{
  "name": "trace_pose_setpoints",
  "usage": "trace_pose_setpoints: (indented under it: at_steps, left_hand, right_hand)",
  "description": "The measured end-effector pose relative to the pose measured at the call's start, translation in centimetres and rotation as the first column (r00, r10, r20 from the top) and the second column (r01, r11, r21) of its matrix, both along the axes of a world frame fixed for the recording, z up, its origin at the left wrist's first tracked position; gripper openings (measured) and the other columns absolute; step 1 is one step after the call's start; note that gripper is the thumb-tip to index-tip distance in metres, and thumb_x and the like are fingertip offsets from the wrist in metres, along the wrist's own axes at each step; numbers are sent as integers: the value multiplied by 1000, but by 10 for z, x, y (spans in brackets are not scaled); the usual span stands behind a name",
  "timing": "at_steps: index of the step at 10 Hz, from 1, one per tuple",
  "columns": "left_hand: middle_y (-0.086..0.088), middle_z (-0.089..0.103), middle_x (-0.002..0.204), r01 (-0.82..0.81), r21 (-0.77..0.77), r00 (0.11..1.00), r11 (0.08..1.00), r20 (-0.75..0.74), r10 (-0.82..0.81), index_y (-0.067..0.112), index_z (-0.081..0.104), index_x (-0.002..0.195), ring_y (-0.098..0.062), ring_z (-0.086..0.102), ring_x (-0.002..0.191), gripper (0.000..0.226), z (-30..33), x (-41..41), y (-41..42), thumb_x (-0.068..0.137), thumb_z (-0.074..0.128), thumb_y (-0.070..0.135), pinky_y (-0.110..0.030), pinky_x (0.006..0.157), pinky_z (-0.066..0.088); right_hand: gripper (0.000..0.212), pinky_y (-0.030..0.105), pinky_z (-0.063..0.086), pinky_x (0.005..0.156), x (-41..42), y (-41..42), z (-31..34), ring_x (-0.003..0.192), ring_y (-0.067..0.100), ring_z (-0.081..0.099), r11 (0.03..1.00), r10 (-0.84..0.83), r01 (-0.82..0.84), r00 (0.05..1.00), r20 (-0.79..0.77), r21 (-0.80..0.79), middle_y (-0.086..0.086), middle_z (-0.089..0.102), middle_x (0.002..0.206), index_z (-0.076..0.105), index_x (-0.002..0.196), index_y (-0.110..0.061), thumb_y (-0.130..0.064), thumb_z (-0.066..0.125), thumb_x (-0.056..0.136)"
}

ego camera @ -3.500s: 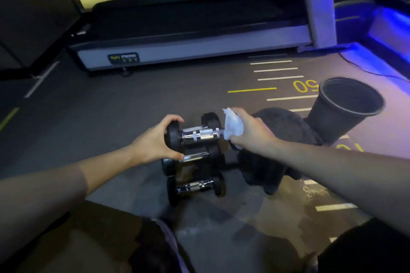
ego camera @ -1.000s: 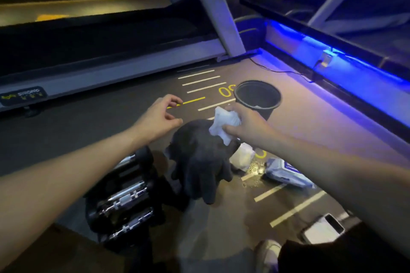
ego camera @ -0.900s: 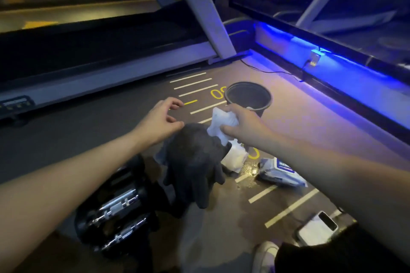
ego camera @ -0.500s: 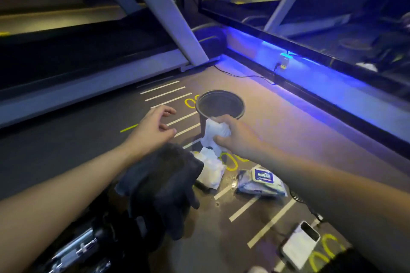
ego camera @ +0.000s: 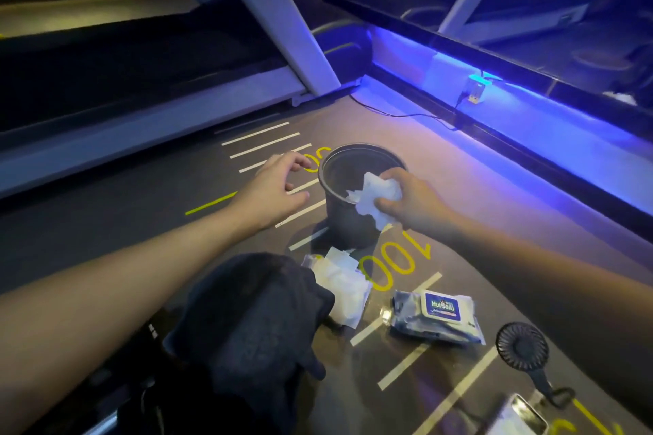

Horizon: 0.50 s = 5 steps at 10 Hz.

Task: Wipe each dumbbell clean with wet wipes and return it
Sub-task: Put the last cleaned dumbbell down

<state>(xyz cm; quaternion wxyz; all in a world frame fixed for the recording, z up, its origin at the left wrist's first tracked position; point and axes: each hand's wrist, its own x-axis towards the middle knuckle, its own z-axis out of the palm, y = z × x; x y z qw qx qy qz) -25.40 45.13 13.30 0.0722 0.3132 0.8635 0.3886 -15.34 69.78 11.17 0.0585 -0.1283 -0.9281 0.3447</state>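
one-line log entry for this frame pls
phase: discard wipe | right hand: holds wipe over bin rim | left hand: empty, open beside bin | wipe pack: on floor

Dim gym. Dark floor [ego camera: 106, 222] with white tick lines, one yellow line, yellow numerals. Treadmill [ego camera: 141, 127] along far left, grey side rail, slanted grey upright [ego camera: 275, 11]. Blue light strip [ego camera: 530, 106] along low ledge on right; black cable [ego camera: 399, 113] on floor runs toward small plug.

"Any words or numbers here?"
"The floor [ego camera: 494, 222] has a big yellow 100 [ego camera: 395, 263] painted on it. The wipes pack [ego camera: 436, 316] has a blue label [ego camera: 443, 305], but its words are too blurry."
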Motion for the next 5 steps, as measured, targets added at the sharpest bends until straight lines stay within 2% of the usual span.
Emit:
trace_pose_setpoints:
  at_steps: [1,2,3,4,5]
  left_hand:
    - [0,50,128,-34,-15,999,999,2,34,30,56,119,-23,63,100,38,0,-17,15,87,68,15,-32,90,50]
    - [1,50,125,-48,-2,999,999,-10,48,26,56,124,-23,65,96,39,3,-35,28,88,68,16,-24,83,49]
    - [0,51,127,-77,-7,997,997,-22,77,26,56,124,-21,64,95,40,10,-50,38,87,68,19,-30,86,53]
    - [4,50,126,-82,-13,997,997,-9,82,28,55,124,-22,64,95,41,9,-60,44,86,67,20,-39,91,53]
    - [1,51,127,-81,-11,997,997,-1,81,26,55,124,-24,65,95,40,7,-60,46,86,67,19,-39,91,53]
  right_hand:
    - [32,32,54,60,-26,11,1,72,15,63,999,-14,13,1000,15,38,-5,66,87,53,113,-27,-24,63,82]
    - [44,38,55,77,-56,19,2,92,23,62,996,-46,51,997,-67,67,1,64,103,50,121,-27,-23,66,81]
    - [64,39,49,90,-81,26,8,109,28,57,991,-88,100,987,-132,90,9,56,125,40,139,-29,-25,69,82]
    - [68,38,48,85,-95,31,4,104,30,58,983,-102,115,990,-98,143,12,51,131,35,143,-33,-31,69,84]
    - [63,32,43,83,-91,30,-1,97,21,54,980,-111,123,990,-82,159,8,46,138,39,141,-34,-37,70,86]
